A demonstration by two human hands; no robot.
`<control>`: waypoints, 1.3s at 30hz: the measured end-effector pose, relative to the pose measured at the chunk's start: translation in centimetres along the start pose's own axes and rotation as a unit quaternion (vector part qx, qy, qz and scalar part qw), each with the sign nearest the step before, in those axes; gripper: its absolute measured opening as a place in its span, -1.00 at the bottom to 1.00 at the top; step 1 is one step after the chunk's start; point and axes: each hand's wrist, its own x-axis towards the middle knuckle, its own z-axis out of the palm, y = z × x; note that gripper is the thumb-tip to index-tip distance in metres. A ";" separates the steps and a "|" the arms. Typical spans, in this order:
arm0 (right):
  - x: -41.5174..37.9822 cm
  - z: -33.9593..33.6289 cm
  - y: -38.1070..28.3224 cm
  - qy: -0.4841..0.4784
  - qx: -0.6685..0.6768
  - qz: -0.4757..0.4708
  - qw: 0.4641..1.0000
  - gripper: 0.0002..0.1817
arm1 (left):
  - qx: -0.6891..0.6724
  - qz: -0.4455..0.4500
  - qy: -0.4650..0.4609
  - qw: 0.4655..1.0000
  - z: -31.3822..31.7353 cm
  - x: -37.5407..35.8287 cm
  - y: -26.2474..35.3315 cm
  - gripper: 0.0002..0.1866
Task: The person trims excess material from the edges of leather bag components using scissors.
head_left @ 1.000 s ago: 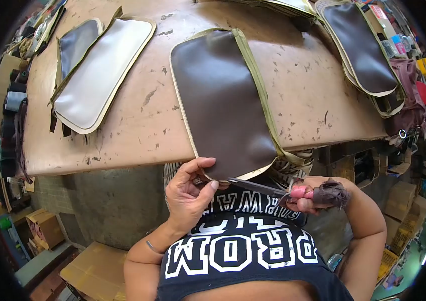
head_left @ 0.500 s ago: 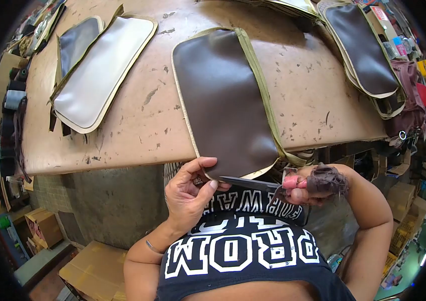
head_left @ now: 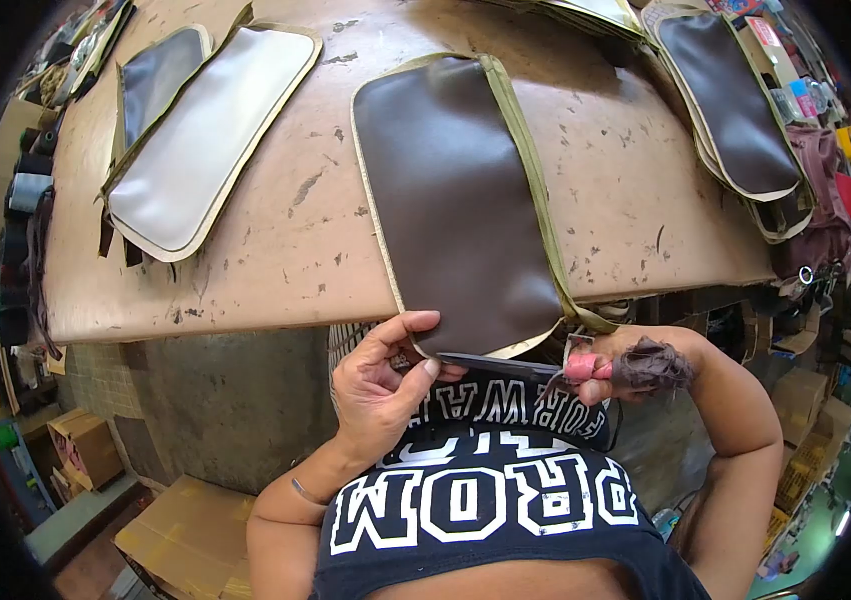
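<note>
A dark brown leather-like panel (head_left: 465, 190) with a pale edge and an olive strip (head_left: 523, 165) down its right side lies over the table's front edge. My left hand (head_left: 380, 385) pinches its lower left corner between thumb and fingers. My right hand (head_left: 597, 388) grips a pair of scissors (head_left: 495, 365) with pink wrapping on the handle. Their dark blades lie along the panel's bottom edge and point at my left fingertips. A bundle of frayed brown cloth (head_left: 651, 366) is around the handle and hand; part of the grip is hidden.
On the worn tan table (head_left: 295, 260), a white panel (head_left: 215, 140) overlaps a grey one (head_left: 160, 85) at the left. More brown panels (head_left: 735, 110) are stacked at the right. Thread spools (head_left: 15, 240) line the left side. A cardboard box (head_left: 185, 540) stands on the floor.
The view has shifted slightly, and the panel appears a little to the right. Both hands keep nearly the same place, with the scissor blades still at the panel's bottom edge.
</note>
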 end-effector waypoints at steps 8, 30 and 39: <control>0.5 0.9 1.3 -0.038 0.083 -0.076 0.993 -0.46 | 0.024 0.000 -0.004 1.000 0.3 0.0 0.0 -0.68; 1.1 2.5 3.8 -0.070 0.168 -0.064 0.981 -0.53 | 0.053 0.012 -0.045 0.997 0.8 0.2 -0.3 -0.63; 0.9 3.8 4.2 -0.086 0.310 -0.049 0.946 -0.56 | 0.055 0.013 -0.038 0.998 1.5 0.1 -0.6 -0.60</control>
